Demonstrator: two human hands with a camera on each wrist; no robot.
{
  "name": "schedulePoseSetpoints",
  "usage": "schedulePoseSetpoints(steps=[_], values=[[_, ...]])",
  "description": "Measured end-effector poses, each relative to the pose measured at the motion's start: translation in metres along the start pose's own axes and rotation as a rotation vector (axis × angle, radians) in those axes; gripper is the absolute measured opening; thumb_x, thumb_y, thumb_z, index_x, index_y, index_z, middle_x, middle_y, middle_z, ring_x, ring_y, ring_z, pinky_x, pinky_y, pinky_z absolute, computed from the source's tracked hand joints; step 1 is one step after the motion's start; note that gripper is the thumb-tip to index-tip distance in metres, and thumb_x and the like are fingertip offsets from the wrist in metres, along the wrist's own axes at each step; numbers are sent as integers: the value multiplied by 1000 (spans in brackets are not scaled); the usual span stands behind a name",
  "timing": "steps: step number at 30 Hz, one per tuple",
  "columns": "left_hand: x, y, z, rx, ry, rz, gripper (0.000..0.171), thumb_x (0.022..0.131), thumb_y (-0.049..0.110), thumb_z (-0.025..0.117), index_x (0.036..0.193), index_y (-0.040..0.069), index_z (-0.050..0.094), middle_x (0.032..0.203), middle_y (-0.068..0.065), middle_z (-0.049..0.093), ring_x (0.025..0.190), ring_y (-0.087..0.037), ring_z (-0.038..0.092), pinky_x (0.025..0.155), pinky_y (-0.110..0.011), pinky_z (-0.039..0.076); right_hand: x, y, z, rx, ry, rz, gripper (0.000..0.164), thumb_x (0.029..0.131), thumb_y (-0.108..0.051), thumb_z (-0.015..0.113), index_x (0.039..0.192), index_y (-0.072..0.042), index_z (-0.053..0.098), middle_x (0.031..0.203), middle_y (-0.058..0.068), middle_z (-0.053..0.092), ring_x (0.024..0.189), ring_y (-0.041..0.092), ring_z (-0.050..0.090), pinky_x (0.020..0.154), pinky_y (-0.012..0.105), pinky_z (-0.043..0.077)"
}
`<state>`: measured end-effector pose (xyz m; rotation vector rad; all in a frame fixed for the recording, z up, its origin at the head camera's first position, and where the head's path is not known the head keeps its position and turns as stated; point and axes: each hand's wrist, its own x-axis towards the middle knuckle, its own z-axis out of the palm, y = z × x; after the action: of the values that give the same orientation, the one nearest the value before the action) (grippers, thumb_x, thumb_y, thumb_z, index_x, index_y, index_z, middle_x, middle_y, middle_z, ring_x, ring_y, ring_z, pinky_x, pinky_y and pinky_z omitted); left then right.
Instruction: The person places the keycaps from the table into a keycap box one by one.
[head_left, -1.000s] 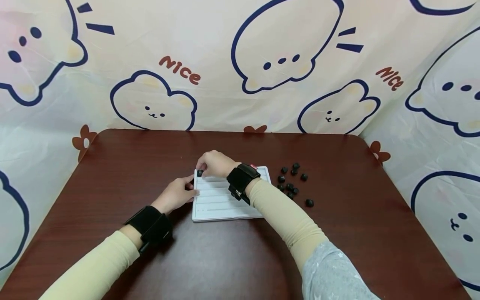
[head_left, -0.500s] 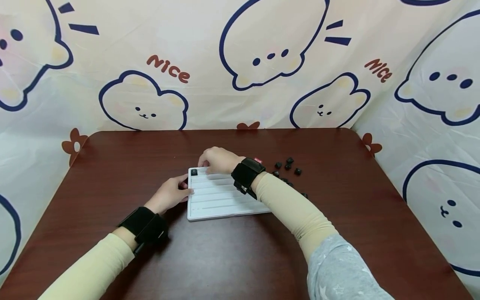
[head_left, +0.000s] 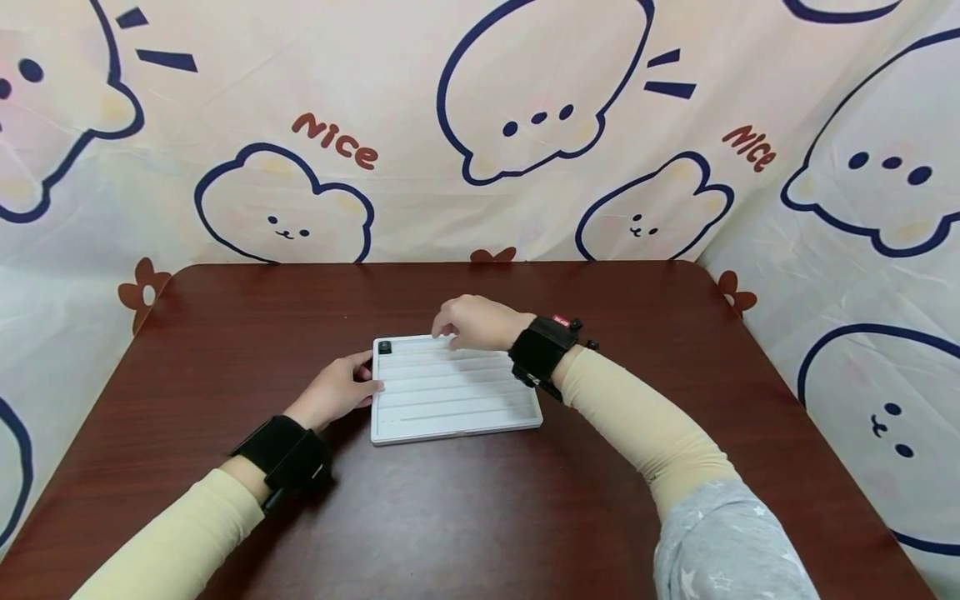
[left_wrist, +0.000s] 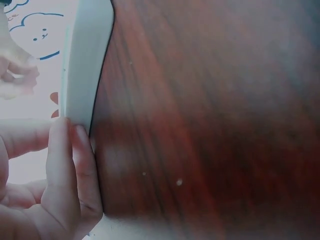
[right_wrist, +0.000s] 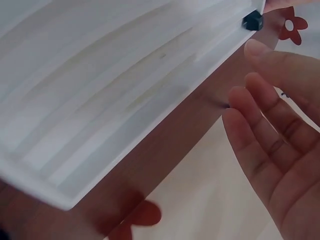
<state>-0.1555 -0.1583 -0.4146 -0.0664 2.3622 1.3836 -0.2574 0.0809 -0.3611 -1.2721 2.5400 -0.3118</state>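
Gripping the white tray [head_left: 450, 408], left hand [head_left: 337, 388]; right hand [head_left: 486, 322] near its far edge.

The right hand [head_left: 480, 323] has moved rightward over the white tray [head_left: 442, 400], away from the black cube [head_left: 385, 347].

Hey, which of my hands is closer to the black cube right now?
Your left hand. It grips the tray's left edge, just nearer you than the cube. Your right hand is farther off, to the cube's right, by the tray's far edge.
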Motion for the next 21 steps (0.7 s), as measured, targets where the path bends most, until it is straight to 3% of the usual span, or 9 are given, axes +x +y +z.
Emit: schedulePoseSetpoints(steps=[11, 21], values=[[1, -2, 0, 6, 0, 7, 66, 101, 3, 64, 157, -8, 30, 112, -18, 49, 99, -26, 56, 82, -33, 59, -52, 34, -6, 44, 4, 99, 28, 95, -15, 76, 122, -8, 74, 110, 4, 69, 98, 17, 61, 87, 31, 52], [-3, 1, 0, 18, -11, 1, 68, 101, 4, 64, 157, -9, 28, 113, -20, 49, 98, -27, 57, 82, -34, 59, -91, 66, 3, 43, 68, 146, 25, 95, -9, 74, 119, -6, 75, 105, 5, 67, 91, 19, 61, 81, 33, 52]])
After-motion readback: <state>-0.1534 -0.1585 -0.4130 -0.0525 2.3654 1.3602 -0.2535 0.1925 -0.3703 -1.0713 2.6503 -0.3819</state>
